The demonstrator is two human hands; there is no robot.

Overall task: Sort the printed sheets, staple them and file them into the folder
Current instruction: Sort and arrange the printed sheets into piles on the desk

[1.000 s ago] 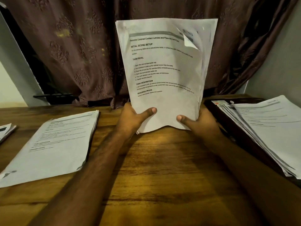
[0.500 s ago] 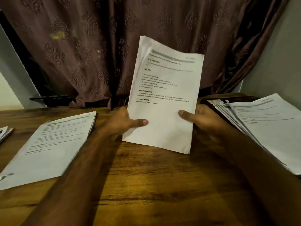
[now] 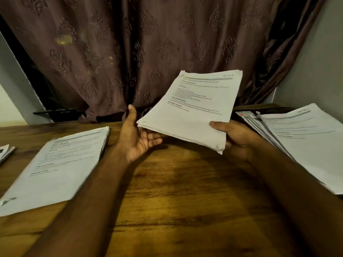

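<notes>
A bundle of printed sheets (image 3: 193,110) hangs tilted above the wooden table (image 3: 176,191), its top leaning away to the right. My right hand (image 3: 235,138) grips its lower right corner, thumb on top. My left hand (image 3: 137,138) is open, palm up, with fingertips under the bundle's left edge and the thumb raised free. A second pile of printed sheets (image 3: 55,169) lies flat on the left of the table. A third, fanned pile (image 3: 304,141) lies on the right on a dark folder (image 3: 263,109).
A brown patterned curtain (image 3: 148,52) hangs right behind the table's far edge. More paper (image 3: 5,152) pokes in at the far left edge. A grey wall (image 3: 315,62) rises on the right.
The bundle has dropped from upright to a slanted, nearly flat pose and shifted right. My left hand has let go of its grip and opened under the sheets; my right hand keeps hold.
</notes>
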